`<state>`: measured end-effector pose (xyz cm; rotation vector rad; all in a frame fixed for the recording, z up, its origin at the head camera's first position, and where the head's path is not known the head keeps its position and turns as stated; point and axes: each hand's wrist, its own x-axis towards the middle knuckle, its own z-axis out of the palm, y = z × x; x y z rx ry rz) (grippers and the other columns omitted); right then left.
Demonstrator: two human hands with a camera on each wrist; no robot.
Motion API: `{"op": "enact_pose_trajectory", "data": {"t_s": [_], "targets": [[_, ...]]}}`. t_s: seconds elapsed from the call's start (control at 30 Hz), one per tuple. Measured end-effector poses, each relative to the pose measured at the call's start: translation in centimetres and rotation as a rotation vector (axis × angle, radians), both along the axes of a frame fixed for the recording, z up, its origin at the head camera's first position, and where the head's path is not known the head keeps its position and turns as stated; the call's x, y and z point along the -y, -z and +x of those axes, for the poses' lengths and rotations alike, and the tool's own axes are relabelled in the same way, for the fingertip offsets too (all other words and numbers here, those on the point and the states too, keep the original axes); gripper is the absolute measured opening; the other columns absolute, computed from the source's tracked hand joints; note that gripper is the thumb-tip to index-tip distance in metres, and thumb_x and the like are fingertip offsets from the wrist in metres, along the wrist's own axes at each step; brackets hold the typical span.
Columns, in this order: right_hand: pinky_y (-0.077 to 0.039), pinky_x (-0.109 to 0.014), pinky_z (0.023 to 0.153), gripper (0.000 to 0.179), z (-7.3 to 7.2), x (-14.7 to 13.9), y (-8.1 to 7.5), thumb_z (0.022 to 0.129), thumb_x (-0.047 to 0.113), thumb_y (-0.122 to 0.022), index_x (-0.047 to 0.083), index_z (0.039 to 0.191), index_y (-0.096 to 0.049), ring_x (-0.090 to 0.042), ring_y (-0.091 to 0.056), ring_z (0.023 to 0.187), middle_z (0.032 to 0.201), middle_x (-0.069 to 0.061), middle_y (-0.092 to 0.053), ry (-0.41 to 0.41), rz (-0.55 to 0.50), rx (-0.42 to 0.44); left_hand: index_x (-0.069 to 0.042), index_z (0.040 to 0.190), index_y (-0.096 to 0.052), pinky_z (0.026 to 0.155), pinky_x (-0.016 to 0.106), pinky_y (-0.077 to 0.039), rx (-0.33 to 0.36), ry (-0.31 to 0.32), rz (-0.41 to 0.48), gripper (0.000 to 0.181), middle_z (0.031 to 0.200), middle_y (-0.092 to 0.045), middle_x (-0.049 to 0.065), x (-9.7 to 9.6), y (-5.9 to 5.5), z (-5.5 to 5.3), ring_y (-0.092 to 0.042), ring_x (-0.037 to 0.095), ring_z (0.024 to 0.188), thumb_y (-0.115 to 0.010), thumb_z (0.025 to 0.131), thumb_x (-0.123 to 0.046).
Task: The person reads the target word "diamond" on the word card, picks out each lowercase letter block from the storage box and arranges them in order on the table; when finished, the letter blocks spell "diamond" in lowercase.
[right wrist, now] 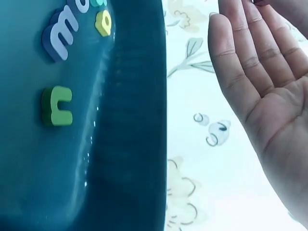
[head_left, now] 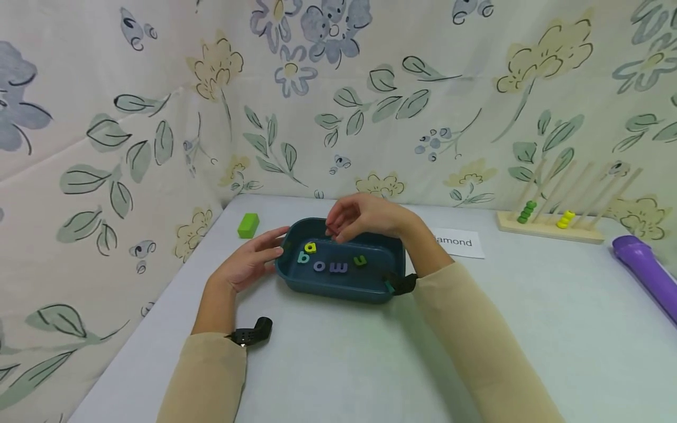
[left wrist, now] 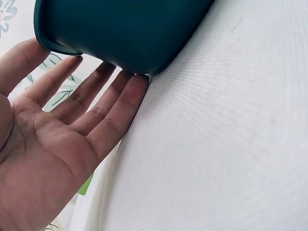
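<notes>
A dark teal tray [head_left: 338,289] holds several foam-like letters: a yellow "a" [head_left: 310,247], a light teal "b" [head_left: 303,257], a purple "o" [head_left: 319,267], a purple "m" [right wrist: 60,33] and a green "n" or "u" [right wrist: 57,106]. My left hand [head_left: 251,258] rests against the tray's left end, its fairly straight fingers [left wrist: 118,113] touching the outer wall below the rim. Above the tray's back rim, my right hand [head_left: 365,217] pinches a small dark red piece [right wrist: 260,2] between thumb and fingertips. Its shape is mostly hidden by the fingers.
A green block [head_left: 248,225] lies at the back left. Behind my right forearm is a white card [head_left: 465,244], its printed word partly covered. A wooden peg rack [head_left: 550,228] with green and yellow beads and a purple tube-like object [head_left: 642,270] are at the right.
</notes>
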<state>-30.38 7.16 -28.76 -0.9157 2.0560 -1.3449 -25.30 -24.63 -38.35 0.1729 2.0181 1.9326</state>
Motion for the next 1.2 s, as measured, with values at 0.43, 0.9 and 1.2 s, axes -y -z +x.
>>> {"op": "enact_pose_trajectory", "data": {"t_s": [0.43,0.9,1.2], "targets": [[-0.057,-0.037,0.098,0.036,1.3,-2.4,-0.9,0.085,0.007,-0.081,0.004,0.118,-0.069,-0.027,-0.071,0.112,0.124,-0.022,-0.071,0.048,0.045,-0.024,-0.022,0.161,-0.038,0.108,0.039,-0.048,0.004,-0.003,-0.020,0.062,0.167,-0.033,0.009,0.2,-0.2,0.0,-0.035,0.032,0.151,-0.062,0.103,-0.019],[-0.058,-0.036,0.097,0.044,2.8,-4.9,-0.4,0.086,0.012,-0.081,0.000,0.125,-0.066,-0.026,-0.072,0.112,0.121,-0.015,-0.074,0.097,0.044,-0.005,-0.022,0.161,-0.037,0.119,0.054,-0.036,0.012,0.006,-0.024,0.063,0.169,-0.030,0.009,-0.1,-0.1,0.2,-0.032,0.032,0.153,-0.062,0.104,-0.020],[-0.059,-0.036,0.095,0.041,3.6,-7.4,0.0,0.088,0.009,-0.079,0.001,0.126,-0.066,-0.029,-0.072,0.112,0.126,-0.019,-0.071,0.125,0.018,0.023,-0.022,0.161,-0.038,0.114,0.044,-0.043,0.003,0.003,-0.029,0.062,0.168,-0.031,0.010,-0.2,-0.1,0.2,-0.033,0.033,0.152,-0.062,0.104,-0.019]]}}
